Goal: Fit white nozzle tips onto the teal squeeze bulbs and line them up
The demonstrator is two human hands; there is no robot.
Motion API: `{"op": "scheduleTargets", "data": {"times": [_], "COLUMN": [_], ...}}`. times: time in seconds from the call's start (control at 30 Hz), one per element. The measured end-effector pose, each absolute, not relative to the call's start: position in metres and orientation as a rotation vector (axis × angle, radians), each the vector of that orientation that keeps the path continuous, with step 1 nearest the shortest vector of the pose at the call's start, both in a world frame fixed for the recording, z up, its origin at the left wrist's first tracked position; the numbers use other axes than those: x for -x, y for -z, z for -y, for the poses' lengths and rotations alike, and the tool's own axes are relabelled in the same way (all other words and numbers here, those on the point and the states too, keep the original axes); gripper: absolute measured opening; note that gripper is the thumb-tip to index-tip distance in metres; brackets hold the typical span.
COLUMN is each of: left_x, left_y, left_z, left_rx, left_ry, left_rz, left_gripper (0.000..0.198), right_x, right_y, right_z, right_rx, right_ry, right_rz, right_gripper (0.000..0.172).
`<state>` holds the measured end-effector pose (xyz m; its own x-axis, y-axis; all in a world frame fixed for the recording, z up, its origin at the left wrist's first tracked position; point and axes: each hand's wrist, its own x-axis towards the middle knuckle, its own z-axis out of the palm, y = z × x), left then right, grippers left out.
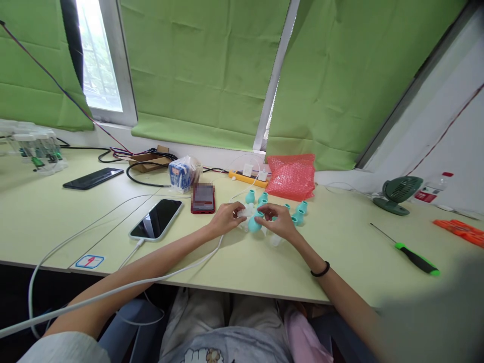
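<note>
Near the table's middle, my left hand (227,218) is closed in a pinch on a small translucent plastic piece (246,210). My right hand (279,221), with a black band at its wrist, has thumb and fingers closed at the neck of a teal rubber bulb (255,224). The bulb's round end points down and toward me, close beside the plastic piece; whether the two touch I cannot tell. Several more teal bulbs (298,218) stand behind and to the right of my hands. Other clear plastic pieces (276,240) lie under and around my right hand, partly hidden by it.
To the left lie a charging phone (156,220), a red-cased device (203,199) and a black phone (94,178). Behind are a yellow power strip (247,180) and red bubble wrap (290,176). A screwdriver (410,253) and green fan (399,194) are right. A white cable (196,263) crosses my left arm.
</note>
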<state>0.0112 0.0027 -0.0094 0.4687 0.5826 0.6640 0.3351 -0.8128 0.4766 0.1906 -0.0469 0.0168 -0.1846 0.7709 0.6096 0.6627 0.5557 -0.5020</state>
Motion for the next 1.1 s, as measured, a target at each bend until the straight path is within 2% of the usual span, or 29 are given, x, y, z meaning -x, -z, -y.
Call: {"op": "scheduleTargets", "data": {"times": [0.17,0.27,0.4,0.57,0.7,0.87,1.1], "left_x": [-0.012,-0.013,-0.014,-0.016,-0.018,-0.018,-0.014], "left_y": [0.008,0.009,0.011,0.011,0.011,0.007,-0.006], "left_z": [-0.002,-0.002,-0.002,0.005,0.011,0.016,0.027], "left_rx": [-2.347,-2.361,-2.435,-2.624,-2.627,-2.496,-2.382], "left_ry": [-1.378,-1.423,-1.475,-1.503,-1.566,-1.578,-1.446], "left_rz": [-0.825,-0.801,-0.746,-0.653,-0.640,-0.610,-0.603], "left_gripper": [0.022,0.018,0.013,0.009,0.018,0.024,0.040], "right_x": [-0.181,-0.179,-0.178,-0.173,-0.169,-0.168,-0.172], "right_y": [-0.016,-0.014,-0.008,-0.005,-0.005,-0.005,-0.008], "right_z": [0.056,0.057,0.053,0.052,0.054,0.056,0.060], "right_rx": [1.048,1.048,1.116,1.068,1.005,0.995,0.976], "right_ry": [-0.403,-0.393,-0.306,-0.321,-0.287,-0.219,-0.217], "right_rz": [2.108,2.109,1.929,1.805,1.816,1.757,1.644], "right_gripper": [0.020,0.023,0.018,0.028,0.021,0.020,0.030]}}
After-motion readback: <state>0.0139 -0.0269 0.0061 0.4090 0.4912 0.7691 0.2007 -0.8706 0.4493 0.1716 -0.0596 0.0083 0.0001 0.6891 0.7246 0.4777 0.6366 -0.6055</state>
